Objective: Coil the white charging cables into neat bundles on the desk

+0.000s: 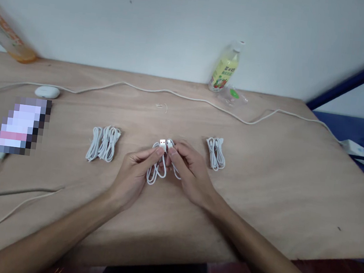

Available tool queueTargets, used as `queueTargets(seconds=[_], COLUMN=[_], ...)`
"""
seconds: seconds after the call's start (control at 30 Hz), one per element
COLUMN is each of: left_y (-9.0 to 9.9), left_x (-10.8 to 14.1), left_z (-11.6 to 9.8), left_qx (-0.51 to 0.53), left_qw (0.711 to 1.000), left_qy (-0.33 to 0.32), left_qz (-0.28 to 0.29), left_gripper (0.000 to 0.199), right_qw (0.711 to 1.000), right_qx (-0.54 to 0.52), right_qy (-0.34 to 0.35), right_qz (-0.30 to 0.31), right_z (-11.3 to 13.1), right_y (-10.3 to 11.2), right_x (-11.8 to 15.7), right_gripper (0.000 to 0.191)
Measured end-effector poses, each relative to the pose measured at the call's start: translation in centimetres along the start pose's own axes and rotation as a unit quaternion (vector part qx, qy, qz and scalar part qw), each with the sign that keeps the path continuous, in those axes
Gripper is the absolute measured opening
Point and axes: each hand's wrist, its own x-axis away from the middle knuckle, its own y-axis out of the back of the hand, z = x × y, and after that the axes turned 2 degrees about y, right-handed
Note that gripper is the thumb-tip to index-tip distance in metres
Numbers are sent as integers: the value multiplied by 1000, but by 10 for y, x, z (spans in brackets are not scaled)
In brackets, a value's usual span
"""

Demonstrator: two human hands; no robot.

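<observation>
My left hand [138,169] pinches a white USB cable [152,175] near its USB plug, with the thumb on the connector. Close beside it, my right hand [191,168] grips another white cable part [175,171] by a plug with a metal tip. Loops of cable hang below both hands; whether they belong to one cable or two I cannot tell. Coiled white cables [104,144] lie on the wooden table to the left of my hands. More coiled cable [215,154] lies to the right.
A phone [19,127] with a cable plugged in and a white case [47,91] lie left. A long white cord [166,91] crosses the table [278,188]. Bottles stand at the back left [20,48] and centre right [225,71], the latter beside a clear wrapper [233,96].
</observation>
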Motion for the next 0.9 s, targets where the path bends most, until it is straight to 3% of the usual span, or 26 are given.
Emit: queueTargets(seconds=[0.9], left_y=[-1], left_x=[1], left_z=[0], left_qx=[2], left_qw=[1000], left_qy=[2], left_qz=[-10], left_gripper=[37], right_qw=[1000], right_qx=[-4], right_qy=[-18], right_qz=[-4], right_z=[0], right_y=[0], right_x=[1], right_gripper=[39])
